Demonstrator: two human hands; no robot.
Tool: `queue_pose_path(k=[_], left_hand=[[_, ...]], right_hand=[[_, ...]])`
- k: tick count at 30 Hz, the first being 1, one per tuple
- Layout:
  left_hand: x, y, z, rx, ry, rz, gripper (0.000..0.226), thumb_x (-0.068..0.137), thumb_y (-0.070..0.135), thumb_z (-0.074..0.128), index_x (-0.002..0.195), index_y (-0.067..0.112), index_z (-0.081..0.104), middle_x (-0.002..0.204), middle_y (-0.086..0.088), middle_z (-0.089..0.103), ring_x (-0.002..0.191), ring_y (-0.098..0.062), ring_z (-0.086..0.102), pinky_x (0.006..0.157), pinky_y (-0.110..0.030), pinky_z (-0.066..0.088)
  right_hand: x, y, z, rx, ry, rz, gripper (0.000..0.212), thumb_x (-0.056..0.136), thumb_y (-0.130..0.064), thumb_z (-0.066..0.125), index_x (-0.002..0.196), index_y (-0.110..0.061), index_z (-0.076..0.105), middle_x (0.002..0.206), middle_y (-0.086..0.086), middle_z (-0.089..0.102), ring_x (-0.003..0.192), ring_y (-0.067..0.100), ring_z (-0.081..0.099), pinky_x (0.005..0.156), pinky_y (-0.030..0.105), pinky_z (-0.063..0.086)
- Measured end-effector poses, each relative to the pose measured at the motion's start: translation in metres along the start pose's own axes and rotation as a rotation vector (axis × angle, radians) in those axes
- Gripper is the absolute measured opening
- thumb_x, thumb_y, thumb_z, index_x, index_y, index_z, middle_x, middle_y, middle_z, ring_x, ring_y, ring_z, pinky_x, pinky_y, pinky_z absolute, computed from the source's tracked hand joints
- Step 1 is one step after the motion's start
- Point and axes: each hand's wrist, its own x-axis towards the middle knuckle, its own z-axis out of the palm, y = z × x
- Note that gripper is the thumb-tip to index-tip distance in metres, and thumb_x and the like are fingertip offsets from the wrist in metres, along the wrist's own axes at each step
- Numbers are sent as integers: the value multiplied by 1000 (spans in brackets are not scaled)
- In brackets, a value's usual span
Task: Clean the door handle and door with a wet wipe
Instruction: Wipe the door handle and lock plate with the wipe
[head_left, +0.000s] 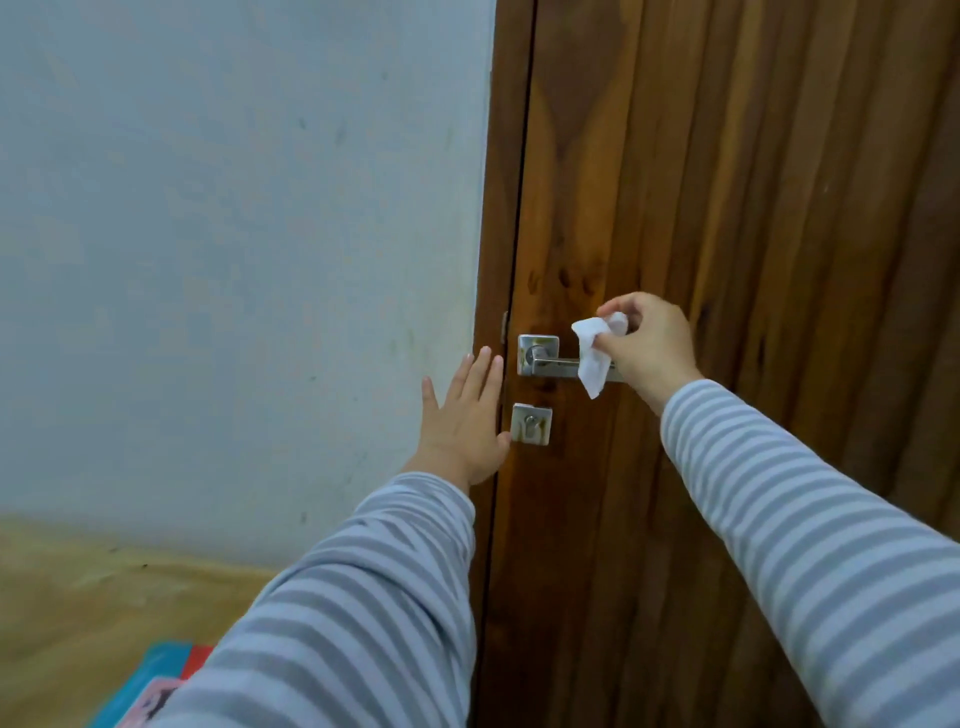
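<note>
The far end of the door handle (558, 362), mid-frame, is hidden behind the wipe (593, 356) and the right hand (647, 345). The door (753, 208) runs off the top, right and bottom edges. At lower left, a colourful mat (156, 680) is cut off and too blurred to tell.

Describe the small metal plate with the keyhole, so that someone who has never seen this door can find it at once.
Start at the brown wooden door and follow its left edge down to the silver lever handle. Directly below it sits the keyhole plate, beside the open left hand. Unlike the handle's plate above, it has no lever, only a keyhole.
</note>
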Motion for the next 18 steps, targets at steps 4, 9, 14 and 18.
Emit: queue_pose_path(k=[4, 9, 14, 18], left_hand=[[35, -3, -2, 13, 27, -13, 92, 95, 31, 53, 155, 18, -15, 161, 0, -26, 148, -18, -22, 118, -60, -3], [76, -8, -3, 68, 82, -15, 101, 93, 31, 59, 153, 16, -20, 158, -2, -32, 146, -22, -27, 115, -62, -3], [100, -12, 10, 166, 117, -27, 119, 87, 45, 66, 148, 11, -29, 154, -9, -39, 143, -27, -34, 110, -67, -9], [105, -19, 15, 254, 76, -49, 136, 79, 53, 72, 136, 10, -44, 148, -11, -48, 139, -29, -40, 106, -69, -15]], right_hand=[[25, 0, 11, -105, 95, -119, 16, 88, -12, 62, 86, -26, 70, 102, -3, 69, 98, 14, 61, 79, 26, 54], [66, -18, 26, -145, 98, -304, 25, 90, -5, 54, 86, -22, 71, 101, -1, 69, 94, 13, 62, 81, 25, 52], [108, -28, 46, -217, 171, -480, 20, 90, -4, 55, 97, -12, 72, 105, 1, 67, 95, 12, 61, 80, 16, 47], [132, -30, 62, -381, 165, -650, 23, 88, -6, 58, 109, -8, 67, 107, 2, 61, 99, 14, 56, 84, 19, 45]])
